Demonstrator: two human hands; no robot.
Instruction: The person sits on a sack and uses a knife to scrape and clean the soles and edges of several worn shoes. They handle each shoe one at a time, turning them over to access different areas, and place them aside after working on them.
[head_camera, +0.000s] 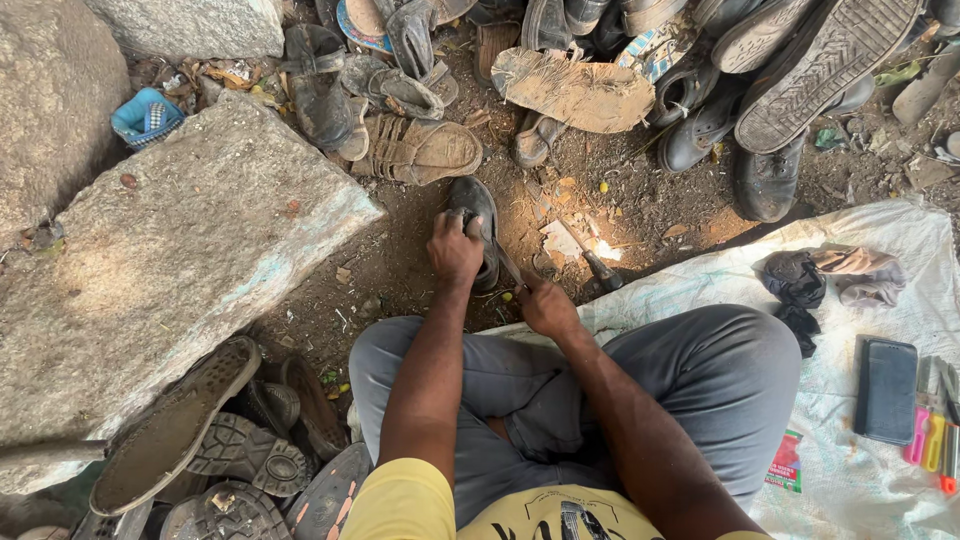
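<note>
Sitting cross-legged at the edge of a white sheet (890, 250) spread on bare dirt, leaning forward. Pinning a black shoe (476, 200) to the ground just beyond the knees with the left hand (455, 248), grip clenched over its upper. Grasping a thin tool (510, 268) in the right hand (547, 308), grip closed around the handle, tip angling toward the near right side of the shoe, close to the sole edge. Cannot tell whether the tip is touching leather or sole.

Judging by this, working along the seam or sole line of the shoe, somewhere in the middle of the repair rather than at either end of it. Calling next for a steady downward hold from the left hand while guiding the tip along the edge, minding the fingers lying just beside it.

Lying near to the right of the shoe, a dark-handled hammer (598, 268) on the dirt. Filling the left, a large stone slab (170, 250), with worn soles (200, 440) heaped at its near side. Crowding the far edge, a pile of old footwear (600, 70). Resting on the sheet at the right, a dark cloth (800, 285), a black phone (886, 390) and some bright-handled tools (935, 440).
</note>
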